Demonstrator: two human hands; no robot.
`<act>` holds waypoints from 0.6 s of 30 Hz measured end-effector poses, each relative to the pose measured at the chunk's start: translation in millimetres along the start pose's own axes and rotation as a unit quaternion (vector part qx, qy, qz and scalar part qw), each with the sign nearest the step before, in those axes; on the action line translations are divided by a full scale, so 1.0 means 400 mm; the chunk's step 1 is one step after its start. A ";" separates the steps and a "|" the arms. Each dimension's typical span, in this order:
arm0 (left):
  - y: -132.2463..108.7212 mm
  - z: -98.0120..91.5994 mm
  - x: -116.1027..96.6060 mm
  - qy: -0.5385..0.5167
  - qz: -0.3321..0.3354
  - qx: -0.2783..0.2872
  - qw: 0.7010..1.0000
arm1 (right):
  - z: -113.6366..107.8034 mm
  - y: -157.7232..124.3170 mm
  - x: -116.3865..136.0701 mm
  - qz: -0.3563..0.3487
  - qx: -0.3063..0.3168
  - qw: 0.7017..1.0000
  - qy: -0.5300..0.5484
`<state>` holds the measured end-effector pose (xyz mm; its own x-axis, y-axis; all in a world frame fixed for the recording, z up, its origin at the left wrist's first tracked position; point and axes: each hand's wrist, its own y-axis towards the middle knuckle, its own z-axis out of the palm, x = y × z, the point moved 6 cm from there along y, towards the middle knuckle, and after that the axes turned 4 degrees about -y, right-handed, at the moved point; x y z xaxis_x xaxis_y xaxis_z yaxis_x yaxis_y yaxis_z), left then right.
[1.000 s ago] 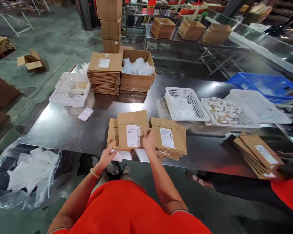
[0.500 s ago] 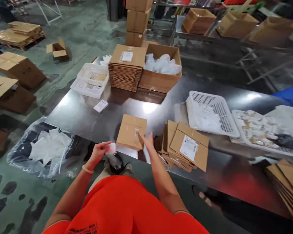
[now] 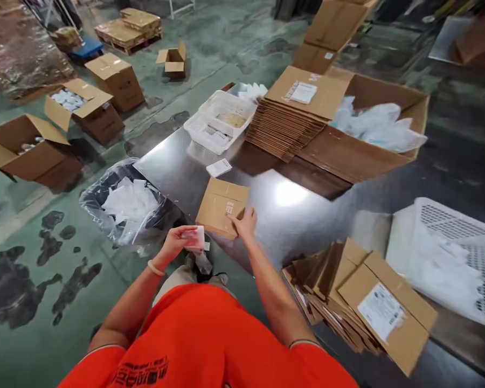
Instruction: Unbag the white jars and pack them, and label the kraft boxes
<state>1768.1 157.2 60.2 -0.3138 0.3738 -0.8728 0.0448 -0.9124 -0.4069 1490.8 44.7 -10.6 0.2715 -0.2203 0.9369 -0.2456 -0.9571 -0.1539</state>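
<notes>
A flat cardboard box point(image 3: 220, 202) lies near the front edge of the metal table, with small print on its top. Resting on its right side is my right hand point(image 3: 246, 222), fingers stretched out over the print and right edge. My left hand point(image 3: 178, 243) pinches a small white paper slip point(image 3: 198, 237) just off the table edge, left of the box. Reddish tint shows through the slip. Behind the box lies a small stack of white labels point(image 3: 219, 168).
A lined bin of white paper scraps point(image 3: 131, 202) stands at left. Folded cardboard boxes point(image 3: 383, 312) and a white basket point(image 3: 424, 215) are at right. At the back are white trays point(image 3: 210, 137), stacked flat cardboard point(image 3: 283, 129) and a carton of plastic bags point(image 3: 418, 113). Open cartons point(image 3: 44, 161) occupy the floor.
The view has swung left, bringing more floor cartons into sight. My right hand has spread farther over the box's printed top. My left hand still holds the slip.
</notes>
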 end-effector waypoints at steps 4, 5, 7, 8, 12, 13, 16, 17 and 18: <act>0.039 -0.035 0.004 -0.046 -0.015 -0.050 0.998 | 0.159 -0.185 0.053 -0.106 0.278 0.954 0.037; 0.055 -0.047 0.006 -0.061 -0.016 -0.066 0.996 | 0.201 -0.235 0.053 -0.096 0.347 0.931 0.055; 0.087 -0.079 0.016 -0.085 -0.020 -0.119 0.989 | 0.259 -0.299 0.046 -0.057 0.390 0.916 0.076; 0.100 -0.096 0.023 -0.091 -0.025 -0.148 0.984 | 0.274 -0.310 0.042 -0.034 0.373 0.923 0.085; 0.106 -0.122 0.067 -0.089 -0.058 -0.163 0.981 | 0.268 -0.295 0.042 0.029 0.248 0.961 0.118; 0.099 -0.112 0.077 -0.079 -0.060 -0.127 0.987 | 0.260 -0.288 0.045 0.033 0.228 0.966 0.118; 0.073 -0.074 0.094 -0.012 -0.033 -0.021 0.999 | 0.244 -0.276 0.057 0.033 0.224 0.969 0.100; 0.068 -0.064 0.096 0.016 -0.023 -0.004 1.000 | 0.241 -0.274 0.060 0.033 0.232 0.968 0.092; 0.068 -0.055 0.098 0.039 -0.018 0.007 0.999 | 0.236 -0.272 0.062 0.030 0.236 0.968 0.083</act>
<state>1777.9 150.7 9.0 -0.2395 0.4183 -0.8762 0.0210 -0.9000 -0.4354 1612.0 125.5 -0.4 0.1076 -0.2818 0.9534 0.2063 -0.9318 -0.2987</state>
